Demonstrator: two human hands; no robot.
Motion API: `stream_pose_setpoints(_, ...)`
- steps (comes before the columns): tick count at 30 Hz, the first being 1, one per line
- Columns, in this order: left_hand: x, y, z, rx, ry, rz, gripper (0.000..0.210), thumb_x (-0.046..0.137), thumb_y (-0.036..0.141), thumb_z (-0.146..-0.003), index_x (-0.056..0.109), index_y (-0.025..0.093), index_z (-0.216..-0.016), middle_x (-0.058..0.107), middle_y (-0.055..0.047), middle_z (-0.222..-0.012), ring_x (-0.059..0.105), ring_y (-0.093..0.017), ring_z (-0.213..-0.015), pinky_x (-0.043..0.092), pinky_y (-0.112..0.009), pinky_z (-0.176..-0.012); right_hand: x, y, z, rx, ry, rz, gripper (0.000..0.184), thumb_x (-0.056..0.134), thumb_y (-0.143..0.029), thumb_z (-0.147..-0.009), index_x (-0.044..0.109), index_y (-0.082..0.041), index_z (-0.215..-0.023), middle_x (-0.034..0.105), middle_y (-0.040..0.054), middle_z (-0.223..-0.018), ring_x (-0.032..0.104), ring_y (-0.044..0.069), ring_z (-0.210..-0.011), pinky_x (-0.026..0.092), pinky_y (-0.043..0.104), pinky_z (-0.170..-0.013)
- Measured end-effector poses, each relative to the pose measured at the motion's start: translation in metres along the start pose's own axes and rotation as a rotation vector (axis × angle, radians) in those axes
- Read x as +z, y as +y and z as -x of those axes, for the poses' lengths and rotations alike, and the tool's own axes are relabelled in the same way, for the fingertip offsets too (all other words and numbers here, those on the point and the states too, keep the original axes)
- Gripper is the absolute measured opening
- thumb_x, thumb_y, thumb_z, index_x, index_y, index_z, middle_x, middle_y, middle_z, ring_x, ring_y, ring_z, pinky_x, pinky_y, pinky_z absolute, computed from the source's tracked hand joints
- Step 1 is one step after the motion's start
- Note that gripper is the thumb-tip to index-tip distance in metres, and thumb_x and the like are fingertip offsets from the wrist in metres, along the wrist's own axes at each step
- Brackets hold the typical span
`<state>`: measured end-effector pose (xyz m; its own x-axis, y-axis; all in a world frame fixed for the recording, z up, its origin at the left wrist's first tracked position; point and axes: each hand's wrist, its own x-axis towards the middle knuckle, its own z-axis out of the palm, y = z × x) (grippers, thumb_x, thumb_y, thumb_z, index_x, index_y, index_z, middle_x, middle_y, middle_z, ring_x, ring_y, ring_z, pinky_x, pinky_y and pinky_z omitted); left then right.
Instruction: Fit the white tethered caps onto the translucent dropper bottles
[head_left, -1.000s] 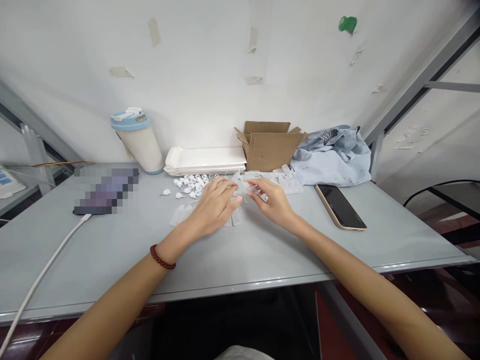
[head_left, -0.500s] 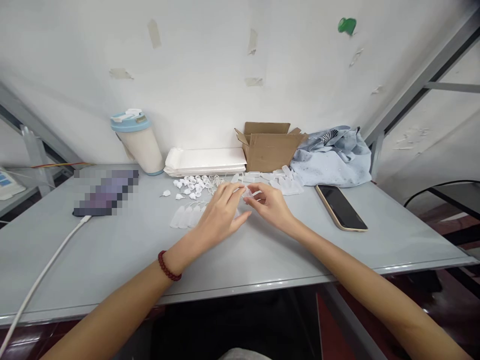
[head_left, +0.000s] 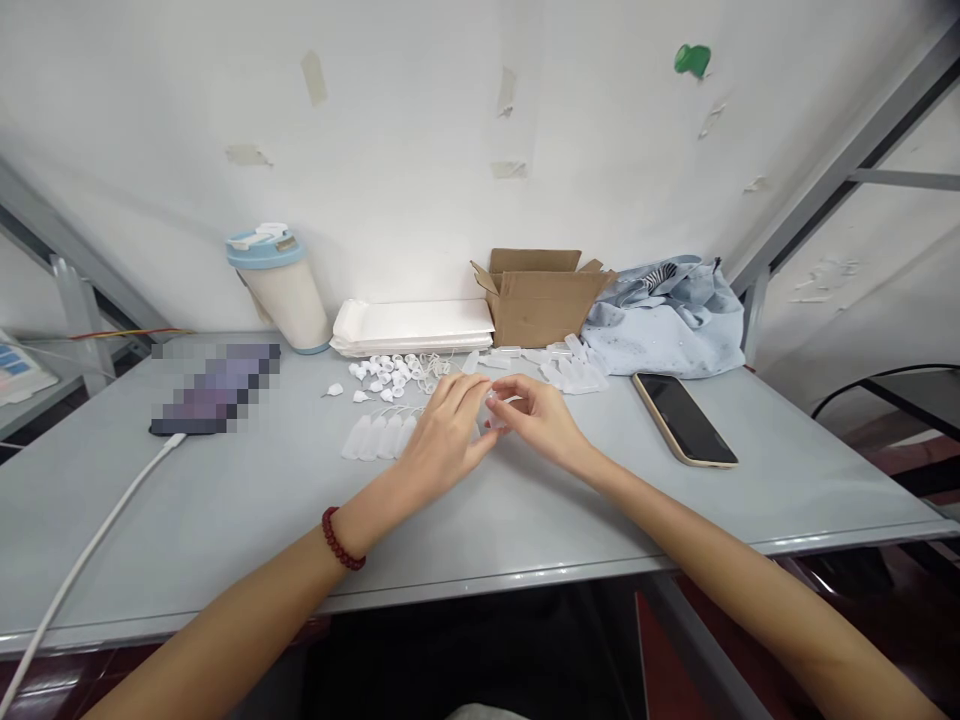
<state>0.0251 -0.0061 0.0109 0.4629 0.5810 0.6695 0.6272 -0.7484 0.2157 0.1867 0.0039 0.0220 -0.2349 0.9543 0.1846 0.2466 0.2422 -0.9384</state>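
Observation:
My right hand [head_left: 540, 417] pinches a small translucent plastic bottle [head_left: 493, 408] between thumb and fingers. My left hand [head_left: 448, 425], with a red bead bracelet at the wrist, meets it from the other side, its fingertips and thumb closed around the same bottle. The bottle's top is mostly hidden by the fingers. Under and left of my left hand lies a row of similar translucent bottles [head_left: 375, 437] with thin strings at their tops. Beyond it are a heap of small white caps [head_left: 386, 372] and a tangle of string [head_left: 433, 368]. More loose bottles [head_left: 574, 370] lie behind my right hand.
Along the wall stand a cream tumbler with a blue lid [head_left: 281, 295], a stack of white packets [head_left: 416, 322], an open cardboard box [head_left: 547, 308] and a light blue cloth [head_left: 667, 325]. One phone [head_left: 684, 420] lies right; another, blurred phone [head_left: 217, 390] is plugged into a white cable [head_left: 97, 545] at left.
My left thumb, stretched out apart before, has closed in toward the bottle and my right fingers. The bottle now sits more upright between my hands. The view has shifted slightly.

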Motion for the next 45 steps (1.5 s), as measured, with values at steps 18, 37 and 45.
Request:
stream_pose_setpoints(18, -0.001, -0.001, 0.001, -0.004, -0.016, -0.008, 0.037, 0.062, 0.022, -0.082, 0.052, 0.011, -0.116, 0.059, -0.013, -0.115, 0.044, -0.029, -0.116, 0.043, -0.046, -0.099, -0.006, -0.002, -0.002, 0.116, 0.008, 0.017, 0.023, 0.063, -0.026, -0.075, 0.063, -0.012, -0.092, 0.064, 0.007, -0.089, 0.063, 0.014, -0.062, 0.051, 0.026, -0.051)
stream_pose_setpoints(37, -0.005, 0.0, 0.004, -0.128, -0.33, -0.043, 0.035, 0.061, 0.027, -0.077, 0.056, 0.014, -0.109, 0.061, -0.011, -0.107, 0.047, -0.032, -0.109, 0.044, -0.048, -0.089, -0.018, 0.024, -0.014, -0.129, -0.077, 0.665, 0.009, 0.062, -0.014, -0.079, 0.065, -0.013, -0.087, 0.063, 0.0071, -0.09, 0.056, 0.014, -0.071, 0.042, 0.028, -0.07)
stream_pose_setpoints(45, -0.004, 0.002, 0.004, -0.136, -0.387, -0.047, 0.036, 0.06, 0.028, -0.079, 0.055, 0.011, -0.11, 0.06, -0.013, -0.108, 0.045, -0.032, -0.112, 0.042, -0.046, -0.091, -0.013, 0.023, -0.013, -0.089, -0.112, 0.68, 0.007, 0.062, -0.016, -0.082, 0.063, -0.012, -0.087, 0.059, 0.0063, -0.087, 0.054, 0.013, -0.072, 0.041, 0.027, -0.07)
